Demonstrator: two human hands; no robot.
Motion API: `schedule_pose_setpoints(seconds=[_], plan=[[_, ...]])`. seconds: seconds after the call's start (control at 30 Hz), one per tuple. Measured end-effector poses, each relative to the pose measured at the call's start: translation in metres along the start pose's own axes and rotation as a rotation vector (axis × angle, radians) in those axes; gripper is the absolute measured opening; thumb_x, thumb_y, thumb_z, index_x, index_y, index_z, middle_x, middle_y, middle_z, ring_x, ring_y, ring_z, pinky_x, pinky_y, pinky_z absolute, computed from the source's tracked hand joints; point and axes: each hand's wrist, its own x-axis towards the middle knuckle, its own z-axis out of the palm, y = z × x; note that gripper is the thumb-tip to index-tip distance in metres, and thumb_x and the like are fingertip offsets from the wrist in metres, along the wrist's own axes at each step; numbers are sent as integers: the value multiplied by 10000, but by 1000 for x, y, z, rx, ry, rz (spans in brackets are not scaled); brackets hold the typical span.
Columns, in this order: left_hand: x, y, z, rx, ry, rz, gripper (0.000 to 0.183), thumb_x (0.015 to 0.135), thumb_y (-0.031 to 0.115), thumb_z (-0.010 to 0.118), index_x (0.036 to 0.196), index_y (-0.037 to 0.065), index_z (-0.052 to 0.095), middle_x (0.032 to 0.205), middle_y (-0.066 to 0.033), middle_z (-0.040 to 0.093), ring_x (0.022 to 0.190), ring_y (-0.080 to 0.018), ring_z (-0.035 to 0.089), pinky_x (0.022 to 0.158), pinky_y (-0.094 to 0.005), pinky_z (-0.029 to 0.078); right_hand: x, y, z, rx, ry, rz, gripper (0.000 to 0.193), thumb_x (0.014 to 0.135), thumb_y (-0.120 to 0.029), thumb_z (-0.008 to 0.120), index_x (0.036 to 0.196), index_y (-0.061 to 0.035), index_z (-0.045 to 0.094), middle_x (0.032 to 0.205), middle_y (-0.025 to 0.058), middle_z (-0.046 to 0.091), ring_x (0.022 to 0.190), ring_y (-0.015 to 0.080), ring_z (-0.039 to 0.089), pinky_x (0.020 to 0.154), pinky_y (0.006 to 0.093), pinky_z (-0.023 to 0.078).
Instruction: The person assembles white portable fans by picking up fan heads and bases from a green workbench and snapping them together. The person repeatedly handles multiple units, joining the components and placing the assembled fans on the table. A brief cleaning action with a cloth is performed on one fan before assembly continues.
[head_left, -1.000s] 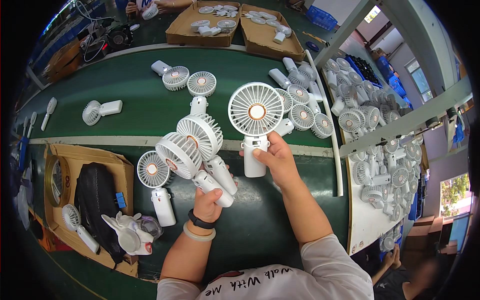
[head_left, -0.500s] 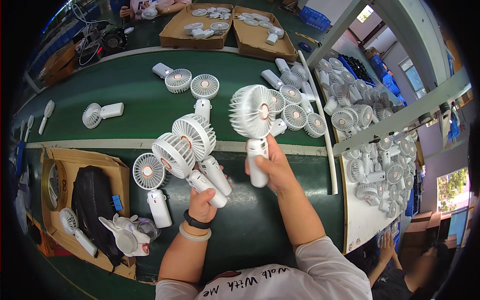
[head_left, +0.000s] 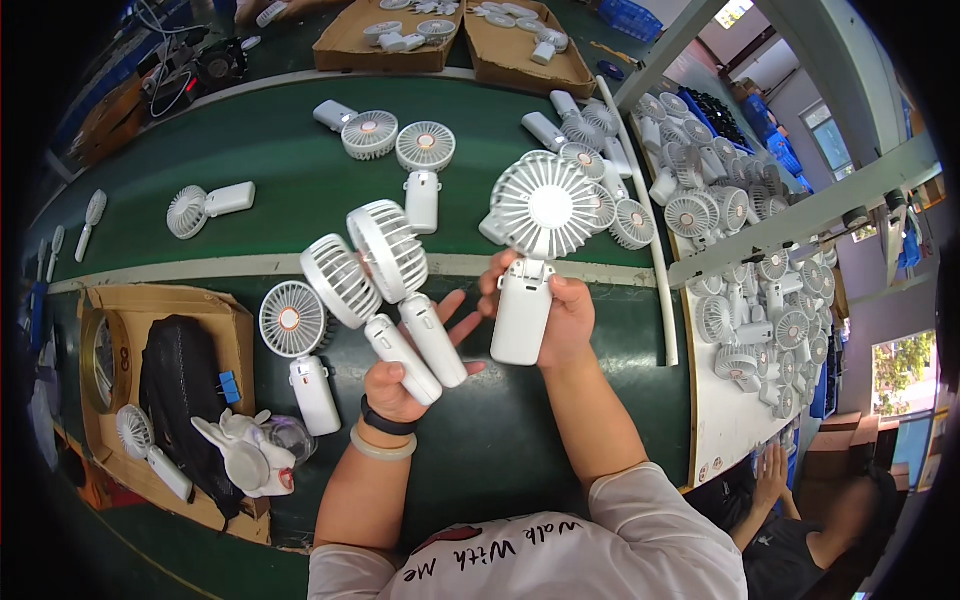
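Upright in my right hand [head_left: 570, 325] is a white handheld fan [head_left: 521, 315], gripped by its handle, the back of its round cage facing me. My left hand [head_left: 395, 400] holds two more white handheld fans, a nearer one [head_left: 403, 360] and a farther one [head_left: 434, 340], their handles side by side across the palm. The thumb lies by the nearer handle, while the fingertips stretch out past the farther one. Just left of these, another fan [head_left: 315, 395] lies on the green table [head_left: 470, 480], its orange-ringed front up.
Several fans lie on the green belt [head_left: 290, 165] beyond, clustered at its right end by a white pipe [head_left: 662, 270]. Many fans crowd a white table [head_left: 715, 430] at right. A cardboard tray [head_left: 235, 320] at left holds a black pouch [head_left: 185, 400]. Co-workers sit nearby.
The fan in my right hand has turned from its orange-ringed front to its back. My left fingers have spread out, and the two fans there have tilted slightly. The head view has shifted a little.
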Motion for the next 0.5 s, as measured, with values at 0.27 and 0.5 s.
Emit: schedule_pose_setpoints(seconds=[0.27,0.5], plan=[[-9,-3,-10,261,-78,-124,839,645,210,724,1343,19,299,1327,-134,408,1216,-292,423,953,-464,428,-27,19,29,-1240,159,-21,517,856,-231,551,1285,6,387,1148,195,391,1088,298,380,979,375,299],[-14,-44,51,1441,65,45,897,669,119,717,1370,-25,176,1348,-209,275,1246,-338,313,1035,-407,270,-62,19,32,-729,11,98,883,612,-295,774,1312,33,347,1311,231,372,1226,383,369,1007,416,340]])
